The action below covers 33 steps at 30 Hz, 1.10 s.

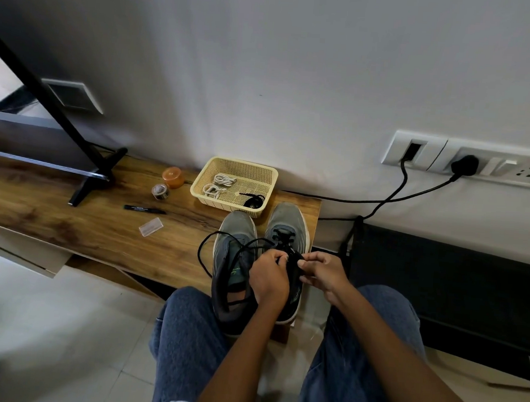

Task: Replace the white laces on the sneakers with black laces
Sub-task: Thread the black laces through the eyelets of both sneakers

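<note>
A: Where the sneakers?
B: On a wooden bench [52, 217], side by side. Right sneaker [288, 227] partly threaded with a black lace [205, 247]; left sneaker [235, 230] apparently unlaced.

A: And the hands?
B: Left hand [267, 279] and right hand [323, 272] close together over the right sneaker's near eyelets, each pinching the lace, fingers curled.

A: Old white laces [217, 185]?
B: Coiled in a yellow basket [268, 173] just beyond the toes, beside a second black lace [252, 200].

A: Likely trouble?
B: Loose loop draped left over the other sneaker; could snag there or knot if pulled fast. Could also end uneven, or skip an eyelet hidden under the fingers.
</note>
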### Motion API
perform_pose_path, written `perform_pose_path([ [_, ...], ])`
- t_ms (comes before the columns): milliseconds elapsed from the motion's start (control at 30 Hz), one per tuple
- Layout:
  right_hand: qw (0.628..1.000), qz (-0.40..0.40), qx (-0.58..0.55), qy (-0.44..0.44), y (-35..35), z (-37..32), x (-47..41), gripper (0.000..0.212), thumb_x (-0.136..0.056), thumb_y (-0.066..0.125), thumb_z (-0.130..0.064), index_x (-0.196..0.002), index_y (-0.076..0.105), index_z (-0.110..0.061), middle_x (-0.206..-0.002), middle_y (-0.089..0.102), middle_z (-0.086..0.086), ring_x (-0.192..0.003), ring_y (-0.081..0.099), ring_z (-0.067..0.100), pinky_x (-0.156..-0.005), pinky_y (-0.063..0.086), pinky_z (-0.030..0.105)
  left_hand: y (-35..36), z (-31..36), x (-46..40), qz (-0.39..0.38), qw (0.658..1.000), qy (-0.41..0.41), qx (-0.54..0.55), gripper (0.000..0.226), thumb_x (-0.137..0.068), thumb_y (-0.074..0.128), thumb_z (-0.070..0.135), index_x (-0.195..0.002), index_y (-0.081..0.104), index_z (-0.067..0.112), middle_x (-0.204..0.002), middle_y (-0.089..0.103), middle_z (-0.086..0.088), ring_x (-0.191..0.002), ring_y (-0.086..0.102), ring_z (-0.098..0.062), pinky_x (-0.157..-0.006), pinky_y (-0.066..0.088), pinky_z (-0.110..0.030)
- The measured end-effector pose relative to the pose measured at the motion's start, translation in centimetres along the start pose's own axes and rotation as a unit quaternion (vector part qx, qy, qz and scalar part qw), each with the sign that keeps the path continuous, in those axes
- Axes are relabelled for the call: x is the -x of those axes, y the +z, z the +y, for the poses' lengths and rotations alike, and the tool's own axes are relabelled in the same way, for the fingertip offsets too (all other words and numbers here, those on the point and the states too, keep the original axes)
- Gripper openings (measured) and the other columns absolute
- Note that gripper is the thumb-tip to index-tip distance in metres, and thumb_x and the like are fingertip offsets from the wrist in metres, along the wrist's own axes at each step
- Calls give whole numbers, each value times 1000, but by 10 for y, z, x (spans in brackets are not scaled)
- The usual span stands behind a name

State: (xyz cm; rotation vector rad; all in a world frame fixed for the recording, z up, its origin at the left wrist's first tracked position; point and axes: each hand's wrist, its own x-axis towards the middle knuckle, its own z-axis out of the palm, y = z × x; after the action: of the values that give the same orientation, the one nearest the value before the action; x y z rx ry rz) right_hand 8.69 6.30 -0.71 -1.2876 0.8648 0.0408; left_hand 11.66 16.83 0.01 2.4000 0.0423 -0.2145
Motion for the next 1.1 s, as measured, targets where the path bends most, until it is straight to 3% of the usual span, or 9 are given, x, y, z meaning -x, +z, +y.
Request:
perform_pose_path([
  [233,990,12,126,-67,3,0,-7,17,-84,66,3,-74,64,-11,-72,63,4,-70,61,13,-62,53,24,2,-1,-1,-13,999,15,-47,21,-99,49,24,-103,69,20,-99,71,-3,-90,64,-21,-68,41,-28],
  [333,963,26,236,-126,5,1,-8,9,-81,71,-2,-79,67,-10,-70,62,2,-70,59,14,-69,50,28,2,-1,-1,-13,997,26,-72,21,-100,46,19,-103,66,17,-97,69,-5,-88,63,-21,-68,40,-29],
  [533,906,19,374,-196,8,-2,-6,12,-85,68,-7,-97,70,-8,-92,68,6,-89,62,17,-79,52,31,2,-3,-4,-18,997,36,-72,21,-100,45,17,-101,66,14,-96,69,-6,-87,63,-22,-68,41,-29],
  [633,902,7,379,-206,7,-2,-5,11,-85,67,-7,-95,70,-10,-93,69,6,-90,62,18,-81,53,34,2,-5,-8,-32,998,22,-47,20,-99,49,19,-100,68,14,-95,70,-5,-86,64,-20,-68,43,-28],
  [733,905,-3,367,-216,5,-1,-4,9,-85,67,-5,-92,70,-9,-92,69,6,-89,62,18,-81,52,34,1,-6,-13,-60,998,18,-14,19,-99,51,19,-101,70,14,-90,72,-6,-67,60,-9,-54,37,-11],
  [833,902,-8,370,-220,6,-2,-4,8,-85,67,-6,-93,70,-9,-92,68,6,-89,61,16,-78,49,28,1,-7,-16,-64,998,21,6,18,-98,53,17,-102,70,12,-87,72,-7,-55,51,-2,-49,37,-5],
  [1000,915,-5,332,-229,3,-1,-7,15,-93,59,-15,-87,68,-4,-81,66,7,-77,62,18,-74,50,34,1,-6,-15,-51,998,10,34,18,-97,55,19,-103,71,14,-85,73,-2,-63,66,-11,-61,41,-18],
  [1100,950,6,252,-184,2,-2,-10,17,-96,51,-12,-88,64,-5,-73,64,9,-67,62,21,-66,54,34,3,-6,-14,-48,998,13,38,18,-97,54,20,-102,70,16,-87,72,0,-62,65,-8,-53,36,-12],
])
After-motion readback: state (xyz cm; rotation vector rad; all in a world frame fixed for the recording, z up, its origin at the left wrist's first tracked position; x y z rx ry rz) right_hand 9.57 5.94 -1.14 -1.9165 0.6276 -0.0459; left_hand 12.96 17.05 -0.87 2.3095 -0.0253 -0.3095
